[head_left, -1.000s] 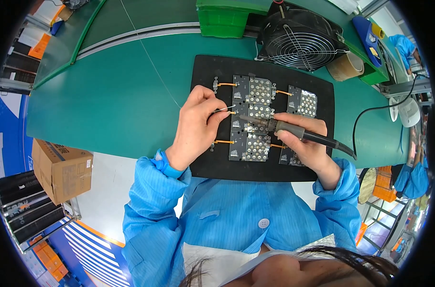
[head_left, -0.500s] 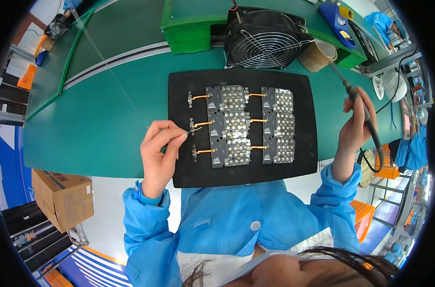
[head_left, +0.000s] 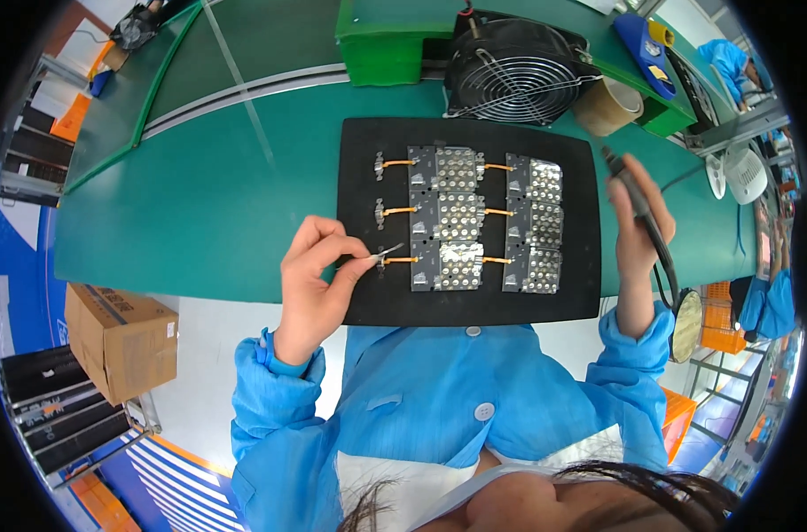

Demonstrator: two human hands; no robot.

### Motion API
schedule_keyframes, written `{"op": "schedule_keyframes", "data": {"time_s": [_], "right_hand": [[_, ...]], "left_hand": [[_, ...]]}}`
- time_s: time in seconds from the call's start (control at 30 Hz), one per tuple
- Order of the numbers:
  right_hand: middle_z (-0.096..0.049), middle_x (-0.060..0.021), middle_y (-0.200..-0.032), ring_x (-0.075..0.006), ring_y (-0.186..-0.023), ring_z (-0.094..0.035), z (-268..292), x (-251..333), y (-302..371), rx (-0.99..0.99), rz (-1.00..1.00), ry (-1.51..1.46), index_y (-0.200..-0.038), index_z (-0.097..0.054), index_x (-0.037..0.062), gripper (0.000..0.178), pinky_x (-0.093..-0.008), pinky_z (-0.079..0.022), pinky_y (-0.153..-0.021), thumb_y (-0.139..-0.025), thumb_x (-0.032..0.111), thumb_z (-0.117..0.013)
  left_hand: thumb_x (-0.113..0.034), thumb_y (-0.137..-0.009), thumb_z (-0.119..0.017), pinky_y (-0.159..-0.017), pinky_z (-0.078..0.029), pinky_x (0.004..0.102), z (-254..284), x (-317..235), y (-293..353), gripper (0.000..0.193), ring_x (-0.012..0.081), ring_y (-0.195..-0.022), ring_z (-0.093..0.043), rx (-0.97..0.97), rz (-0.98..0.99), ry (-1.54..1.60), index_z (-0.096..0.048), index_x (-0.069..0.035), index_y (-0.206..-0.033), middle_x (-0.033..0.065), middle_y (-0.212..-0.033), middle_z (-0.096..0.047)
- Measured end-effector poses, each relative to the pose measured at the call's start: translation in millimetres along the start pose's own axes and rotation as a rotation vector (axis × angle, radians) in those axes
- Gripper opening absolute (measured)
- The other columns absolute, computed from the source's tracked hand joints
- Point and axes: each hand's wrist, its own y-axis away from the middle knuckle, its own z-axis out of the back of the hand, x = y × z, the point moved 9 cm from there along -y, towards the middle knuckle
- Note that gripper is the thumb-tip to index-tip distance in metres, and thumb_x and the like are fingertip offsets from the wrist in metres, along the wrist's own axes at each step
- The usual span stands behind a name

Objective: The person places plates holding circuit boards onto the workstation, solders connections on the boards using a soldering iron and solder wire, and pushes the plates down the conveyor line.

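Near the lower left of the black mat (head_left: 377, 308), my left hand (head_left: 319, 277) pinches a short thin silvery wire, likely solder wire (head_left: 392, 249), between thumb and forefinger. The wire's end is by the lowest small metal connector (head_left: 380, 262), partly hidden by my fingertips. My right hand (head_left: 638, 230) is wrapped round the dark handle of a soldering iron (head_left: 630, 188), held off the mat's right edge; its tip is blurred. On the mat lie two columns of dark circuit boards (head_left: 426, 222) with round metal contacts. Orange leads (head_left: 399, 210) join them to small connectors.
Behind the mat stands a black fan (head_left: 519, 84) with a wire guard. Beside it are a tan round holder (head_left: 609, 108) and a green box (head_left: 381, 64). The iron's black cable (head_left: 665, 257) hangs at right. A cardboard box (head_left: 124, 346) sits beyond the green table's left front.
My left hand has moved from the middle left connector to the lowest one with the wire. My right hand has drawn the soldering iron away from the tan holder, and the view has shifted.
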Motion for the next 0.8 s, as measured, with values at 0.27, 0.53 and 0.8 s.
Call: {"op": "schedule_keyframes", "data": {"time_s": [0.27,0.53,0.8], "right_hand": [[-0.067,-0.0143,-0.074,-0.0235,-0.058,-0.064,-91.8,91.3,60.9,0.645,0.248,-0.327,-0.103,-0.067,-0.0039,0.032,-0.0297,-0.050,-0.053,-0.077,0.011,-0.076],[-0.065,-0.0123,-0.068,-0.0201,-0.054,-0.062,-104.9,82.3,73.8,0.652,0.238,-0.307,-0.102,-0.068,-0.0043,0.031,-0.0285,-0.046,-0.049,-0.077,0.011,-0.076],[-0.064,-0.0115,-0.066,-0.0190,-0.052,-0.060,-103.1,81.7,72.7,0.636,0.249,-0.311,-0.102,-0.068,-0.0046,0.031,-0.0276,-0.045,-0.046,-0.078,0.013,-0.075]], "left_hand": [[0.007,-0.067,-0.075,-0.075,-0.042,0.0314,-8.0,-14.3,2.5,0.016,0.0200,-0.086,-0.050,0.011,-0.037,-0.109,-0.066,-0.002,-0.077,0.0057,-0.091,-0.049],[0.004,-0.070,-0.073,-0.075,-0.043,0.0353,-17.3,-17.1,6.4,0.013,0.0263,-0.089,-0.050,0.044,-0.098,-0.124,-0.065,-0.002,-0.078,0.0078,-0.093,-0.050],[0.004,-0.068,-0.075,-0.075,-0.043,0.0350,-19.8,-18.6,3.3,0.015,0.0254,-0.087,-0.051,0.069,-0.112,-0.173,-0.065,-0.003,-0.077,0.0068,-0.090,-0.050]]}}
